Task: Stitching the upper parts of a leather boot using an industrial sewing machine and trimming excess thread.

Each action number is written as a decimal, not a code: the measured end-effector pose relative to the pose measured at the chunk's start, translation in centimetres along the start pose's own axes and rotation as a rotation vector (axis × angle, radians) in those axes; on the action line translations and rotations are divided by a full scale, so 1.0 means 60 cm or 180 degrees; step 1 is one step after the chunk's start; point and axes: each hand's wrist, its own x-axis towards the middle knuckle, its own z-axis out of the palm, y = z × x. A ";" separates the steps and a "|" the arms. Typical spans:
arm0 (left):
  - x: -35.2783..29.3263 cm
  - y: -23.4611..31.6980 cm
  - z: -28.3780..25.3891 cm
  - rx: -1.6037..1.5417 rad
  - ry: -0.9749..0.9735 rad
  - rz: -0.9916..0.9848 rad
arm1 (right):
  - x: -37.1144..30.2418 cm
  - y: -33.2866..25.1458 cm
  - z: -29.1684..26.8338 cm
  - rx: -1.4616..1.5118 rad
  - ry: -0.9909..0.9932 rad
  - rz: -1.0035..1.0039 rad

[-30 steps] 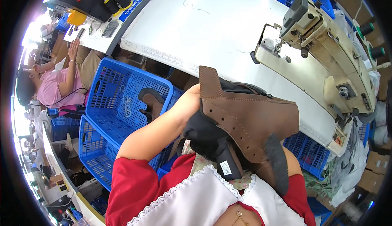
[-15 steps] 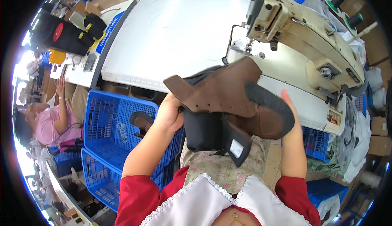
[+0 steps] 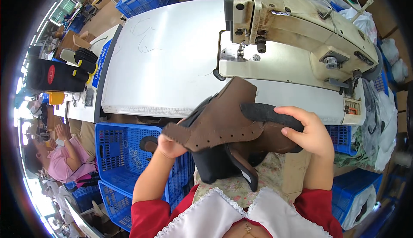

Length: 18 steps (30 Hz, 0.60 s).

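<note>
brown boot upper (image 3: 219, 122) is just this side of the sewing machine (image 3: 297, 23), long axis kinda left-to-right, with the left hand (image 3: 171, 146) gripping its tab (image 3: 177, 132) and right hand (image 3: 313, 131) pinching its black rim (image 3: 263, 112)

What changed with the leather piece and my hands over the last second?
The leather piece turned counterclockwise, its tab swinging from upward to leftward. Your right hand, earlier hidden behind it, now grips its dark strip. Your left hand still holds the tab end.
</note>
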 end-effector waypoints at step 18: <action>0.256 0.122 0.143 0.3558 0.0859 -0.1138 | 0.089 0.005 -0.027 -0.0454 0.0496 -0.0170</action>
